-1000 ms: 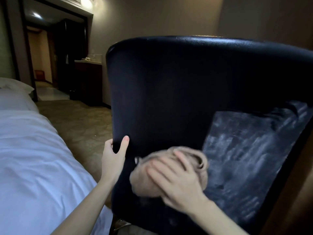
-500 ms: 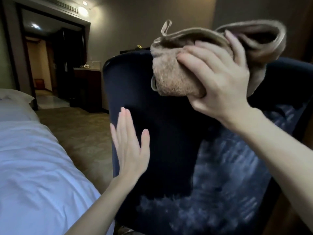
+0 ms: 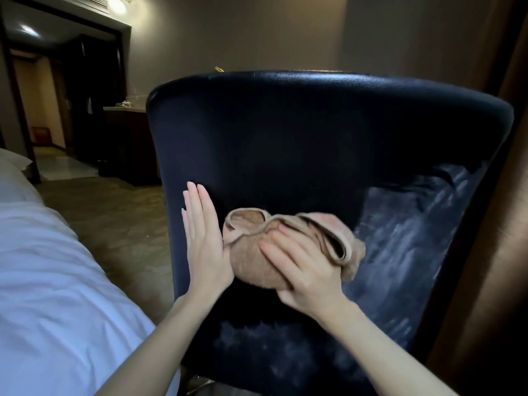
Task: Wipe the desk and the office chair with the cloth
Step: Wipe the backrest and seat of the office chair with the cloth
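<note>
The office chair (image 3: 285,138) stood close in front, its back turned toward the wearer, a broad curved shell of dark, glossy, faintly pebbled leather-like covering, rounded at the top corners. On its lower right part and along the bottom the surface looked dull and streaked grey-white, while the upper part shone clean. The cloth (image 3: 248,261), a tan terry towel with a stitched hem, lay bunched into a soft wad against the lower middle of that back. The right hand (image 3: 303,270) covered it, fingers curved over the wad and pressing it to the chair; its thumb was hidden. Just left of it, touching the cloth's edge, the left hand (image 3: 204,241) lay flat on the chair back, fingers straight and held together. To the near left ran a bed (image 3: 57,281) in smooth white linen, cut off by the frame. Far left, small items on a dark counter (image 3: 125,110) were too dim to make out.
</note>
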A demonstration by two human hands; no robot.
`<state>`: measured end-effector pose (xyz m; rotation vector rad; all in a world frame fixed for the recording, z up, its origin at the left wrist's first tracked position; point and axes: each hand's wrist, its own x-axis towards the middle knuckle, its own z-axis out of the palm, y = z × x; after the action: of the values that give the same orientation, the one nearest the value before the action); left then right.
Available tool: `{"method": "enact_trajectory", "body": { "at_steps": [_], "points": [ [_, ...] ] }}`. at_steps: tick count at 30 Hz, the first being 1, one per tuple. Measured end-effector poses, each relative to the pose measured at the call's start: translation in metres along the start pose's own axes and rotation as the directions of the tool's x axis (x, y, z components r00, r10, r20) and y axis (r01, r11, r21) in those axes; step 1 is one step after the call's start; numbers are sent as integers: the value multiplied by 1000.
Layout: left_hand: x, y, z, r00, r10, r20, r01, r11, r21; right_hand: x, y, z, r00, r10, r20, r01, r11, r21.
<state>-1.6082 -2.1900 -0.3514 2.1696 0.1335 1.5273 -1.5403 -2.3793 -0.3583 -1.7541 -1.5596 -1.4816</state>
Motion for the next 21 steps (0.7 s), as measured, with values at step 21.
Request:
{"method": "enact_trajectory", "body": {
  "at_steps": [21],
  "points": [
    [23, -15, -12, 968, -211, 135, 215, 977, -14, -69, -64, 32, 919, -5, 395, 89, 977, -195]
  ]
}}
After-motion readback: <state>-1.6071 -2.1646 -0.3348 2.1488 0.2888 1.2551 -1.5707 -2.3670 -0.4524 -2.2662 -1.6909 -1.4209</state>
